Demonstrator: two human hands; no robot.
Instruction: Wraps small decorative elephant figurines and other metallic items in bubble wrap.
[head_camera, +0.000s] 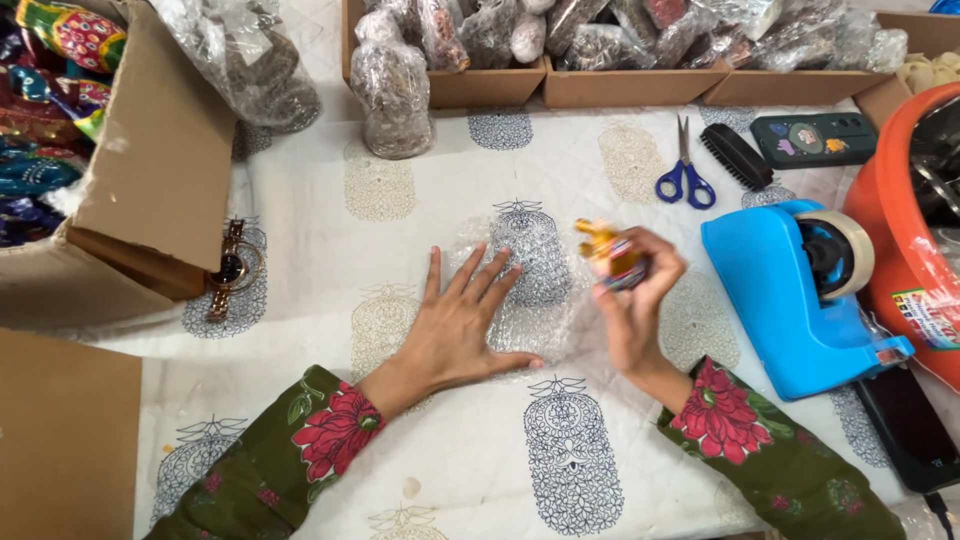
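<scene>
Pressing flat with fingers spread, the left hand lies open on a sheet of bubble wrap in the middle of the worktop, most likely to keep the light plastic from sliding or curling. Just right of it, the right hand is raised above the sheet's right edge and is closed around a small colourful painted figure, which is blurred, so its shape cannot be told; it seems to be held over the wrap so that it can go straight onto it. Within easy reach on the right stands a blue tape dispenser, and beyond it lie blue-handled scissors, a black brush and a dark case. A wristwatch rests off to the left beside an open cardboard box of bright painted pieces. Along the far edge, 3 cardboard trays hold pieces already in bubble wrap, and 1 wrapped bundle stands in front of them. An orange tub sits at the right edge. A white quilted cloth with a blue and beige printed motif covers the worktop; nothing of the room beyond it shows.
</scene>
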